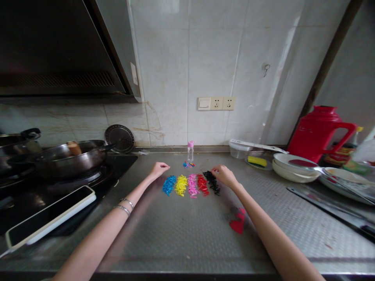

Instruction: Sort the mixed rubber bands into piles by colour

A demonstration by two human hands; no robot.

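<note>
Several heaps of small thin pieces lie in a row on the metal counter: blue (168, 185), yellow (181, 185), pink (192, 185), red (202, 184) and black (212, 182). My left hand (159, 169) is just beyond the blue heap, its fingers pinched together; whatever may be between them is too small to see. At the black heap's right edge, my right hand (225, 175) has its fingers closed, and their tips are partly hidden. Behind the row stands a small clear bottle (190, 153) with a pink top, and a little mixed-colour pile (189, 164) lies before it.
A phone (52, 218) lies left by the stove, where a steel pan (70, 160) stands. To the right are a clear plastic tub (238, 150), a yellow sponge (257, 161), bowls (294, 171), a knife (325, 205) and a red jug (315, 132). A torn red scrap (238, 223) lies near my right forearm.
</note>
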